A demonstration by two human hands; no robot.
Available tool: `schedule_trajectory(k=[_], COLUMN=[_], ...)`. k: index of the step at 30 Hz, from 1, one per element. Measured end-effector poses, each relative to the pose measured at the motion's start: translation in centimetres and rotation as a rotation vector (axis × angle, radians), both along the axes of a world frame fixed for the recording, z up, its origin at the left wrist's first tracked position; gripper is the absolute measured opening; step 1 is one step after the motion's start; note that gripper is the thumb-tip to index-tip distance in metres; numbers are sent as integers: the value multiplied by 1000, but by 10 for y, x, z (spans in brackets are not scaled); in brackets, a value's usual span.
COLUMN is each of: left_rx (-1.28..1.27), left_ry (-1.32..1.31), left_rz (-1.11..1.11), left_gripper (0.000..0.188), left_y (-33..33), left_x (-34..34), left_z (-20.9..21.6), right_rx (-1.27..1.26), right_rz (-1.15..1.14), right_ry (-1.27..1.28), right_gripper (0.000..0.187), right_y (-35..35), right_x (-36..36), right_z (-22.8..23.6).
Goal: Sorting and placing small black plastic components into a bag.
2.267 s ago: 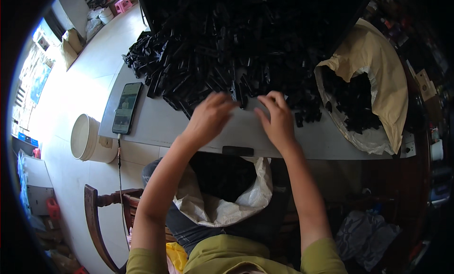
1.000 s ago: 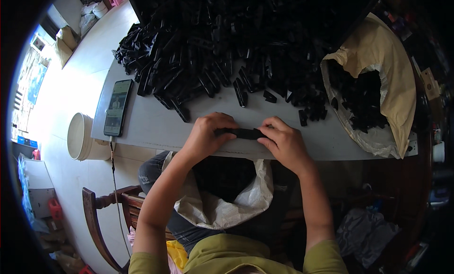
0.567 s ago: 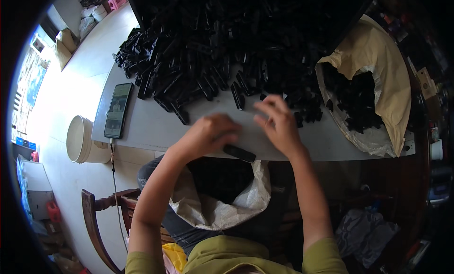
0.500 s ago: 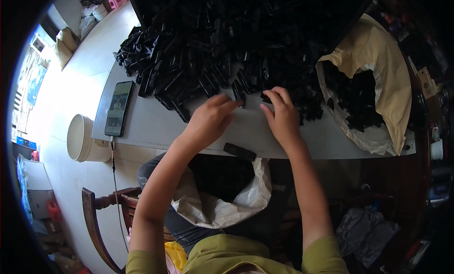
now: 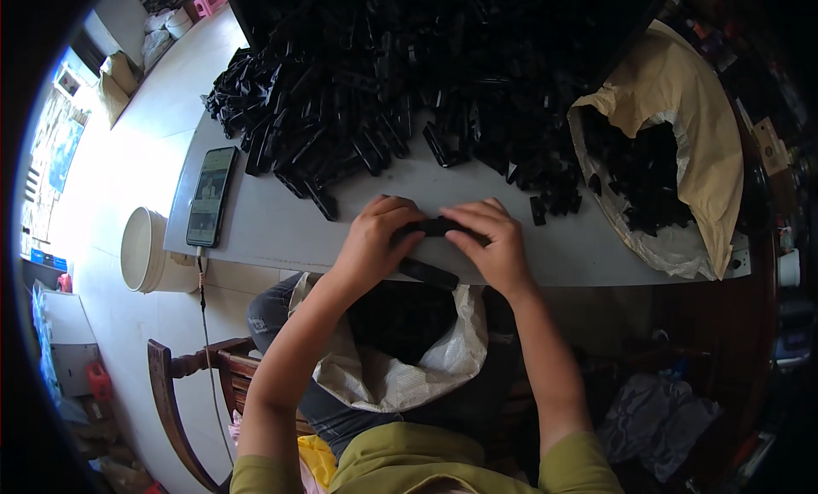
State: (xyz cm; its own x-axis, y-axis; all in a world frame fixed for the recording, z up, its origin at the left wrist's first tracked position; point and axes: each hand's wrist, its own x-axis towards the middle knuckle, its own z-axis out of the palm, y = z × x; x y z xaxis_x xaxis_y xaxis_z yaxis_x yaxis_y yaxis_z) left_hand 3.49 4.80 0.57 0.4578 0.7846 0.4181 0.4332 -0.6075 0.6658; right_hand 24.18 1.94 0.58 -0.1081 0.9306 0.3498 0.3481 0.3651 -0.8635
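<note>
My left hand [image 5: 376, 237] and my right hand [image 5: 490, 243] meet over the near part of the grey table [image 5: 273, 230], both gripping one long black plastic part [image 5: 436, 227] between them. A second black part [image 5: 429, 273] lies at the table's near edge just under my hands. A big heap of the same black parts [image 5: 400, 93] covers the far half of the table. Below the edge, on my lap, hangs a white sack [image 5: 400, 358] with an open dark mouth.
A smartphone [image 5: 211, 196] with a lit screen lies at the table's left end, a cable running down from it. At right a tan sack [image 5: 673, 153] holds more black parts. A white bucket [image 5: 145, 251] stands on the floor at left, by a wooden chair [image 5: 183, 400].
My hands reached up to the heap half a second ago and have come back to the near edge holding a black part together.
</note>
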Motion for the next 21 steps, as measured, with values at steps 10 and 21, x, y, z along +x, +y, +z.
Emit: schedule_trajectory(k=[10, 21], left_rx=[-94, -90], left_ry=[-12, 40], left_rz=[-43, -225], left_gripper=[24, 25], left_y=[7, 9], left_x=[-5, -1], left_z=[-3, 4], right_rx=[168, 98], right_rz=[71, 196], right_ry=[-455, -311], right_gripper=[43, 37], right_y=[-1, 11], right_x=[19, 3], right_z=[-3, -5])
